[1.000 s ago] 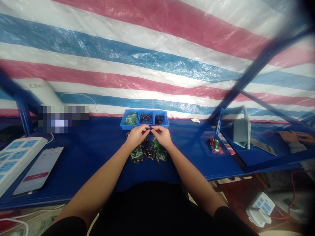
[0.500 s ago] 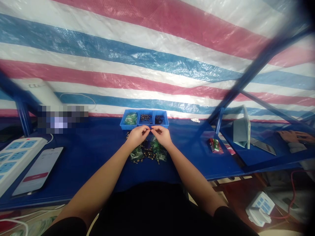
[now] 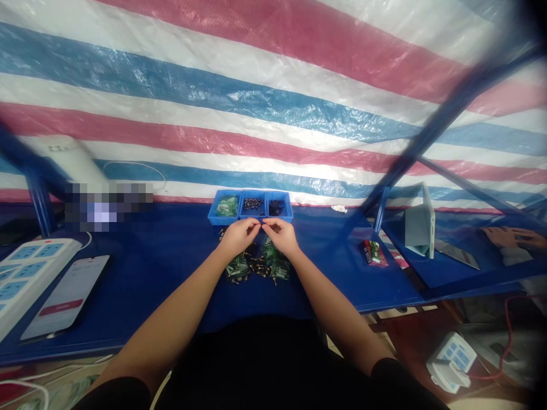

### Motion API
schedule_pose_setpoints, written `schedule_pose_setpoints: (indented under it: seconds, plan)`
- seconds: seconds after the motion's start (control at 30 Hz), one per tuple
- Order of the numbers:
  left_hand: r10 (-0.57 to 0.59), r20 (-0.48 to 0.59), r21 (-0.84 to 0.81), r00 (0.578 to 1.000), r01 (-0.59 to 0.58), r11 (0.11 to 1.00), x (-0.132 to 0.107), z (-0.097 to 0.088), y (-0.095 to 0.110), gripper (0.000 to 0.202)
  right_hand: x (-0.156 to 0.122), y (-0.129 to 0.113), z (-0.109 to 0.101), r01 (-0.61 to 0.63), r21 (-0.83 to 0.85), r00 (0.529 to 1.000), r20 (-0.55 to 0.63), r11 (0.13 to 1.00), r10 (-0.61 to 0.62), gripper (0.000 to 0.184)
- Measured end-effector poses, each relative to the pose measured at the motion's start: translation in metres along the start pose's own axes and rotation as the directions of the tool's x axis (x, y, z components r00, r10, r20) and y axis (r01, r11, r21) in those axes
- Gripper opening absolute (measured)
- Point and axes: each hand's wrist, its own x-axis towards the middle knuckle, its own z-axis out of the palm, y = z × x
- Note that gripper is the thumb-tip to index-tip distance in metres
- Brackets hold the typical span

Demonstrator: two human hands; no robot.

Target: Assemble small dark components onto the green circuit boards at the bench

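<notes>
My left hand (image 3: 237, 236) and my right hand (image 3: 282, 234) meet fingertip to fingertip over the table, just in front of three small blue bins. Both are closed in a pinch; whatever they hold is too small to make out. Green and clear pieces fill the left bin (image 3: 209, 217). Small brass-and-dark screw-like parts lie in the middle bin (image 3: 253, 215), and dark ones in the right bin (image 3: 289, 213). Beneath my hands spreads a pile of green pieces (image 3: 280, 267) mixed with screw-like parts (image 3: 258, 266), partly hidden by my wrists.
On the left are a phone (image 3: 68, 296) and a white power strip (image 3: 47, 267). A small red-and-green box (image 3: 373, 253) sits at the right, near a propped tablet (image 3: 421, 228). Another person's hands (image 3: 510, 236) rest farther right. A blue metal post (image 3: 382, 210) rises from the table.
</notes>
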Motion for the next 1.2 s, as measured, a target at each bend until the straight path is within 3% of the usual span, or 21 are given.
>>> schedule_pose_setpoints:
  seconds: [0.33,0.67,0.9,1.07,1.2]
  plan:
    - [-0.001,-0.052,-0.010,0.999,0.000,1.000,-0.001,0.003,-0.002,0.020,0.000,0.001,0.000,0.001,-0.030,1.000,0.008,1.000,-0.001,0.027]
    - [-0.011,-0.033,-0.005,0.999,0.011,1.000,-0.002,-0.003,0.002,0.028,0.004,0.002,-0.008,-0.115,-0.055,0.986,-0.129,0.992,0.107,0.027]
    - [0.000,-0.029,0.007,1.000,0.000,1.000,-0.002,-0.002,0.002,0.030,0.009,0.007,-0.012,-0.200,0.071,0.951,-0.224,0.977,0.211,0.039]
    - [0.013,-0.041,0.003,0.999,-0.013,1.000,-0.002,-0.001,0.001,0.030,0.011,0.007,-0.010,-0.163,0.202,0.972,-0.133,0.966,0.192,0.063]
    - [0.001,-0.046,0.007,0.999,0.000,1.000,-0.002,0.000,0.000,0.029,0.006,0.001,-0.009,-0.065,-0.011,0.995,-0.072,0.998,0.064,0.031]
